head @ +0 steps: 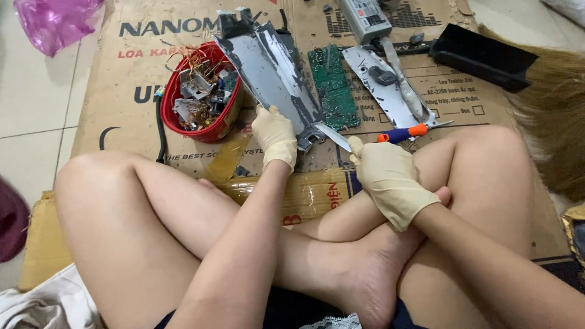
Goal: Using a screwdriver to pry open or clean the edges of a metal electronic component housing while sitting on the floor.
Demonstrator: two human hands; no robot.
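— While the left hand (275,135) clamps the grey metal panel (271,73) on the cardboard (122,109), which step is this?
— Prying, I judge — right hand (390,180) closed on the blade (334,136); next needs steady leverage.

Cream-gloved hands (275,135) are gripping a grey metal panel (268,70) beside a red bowl (226,125) (coppery wire inside), a green circuit board (333,86) lying nearby.

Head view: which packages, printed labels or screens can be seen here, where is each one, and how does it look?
Flattened cardboard box: spread on the floor under the parts, brown, dark blue and red print.
Folded cardboard flap: by the knees, yellow-brown, taped, red and blue print.
Pink plastic bag: top left on the tiles, crumpled, translucent.
Screens: none.
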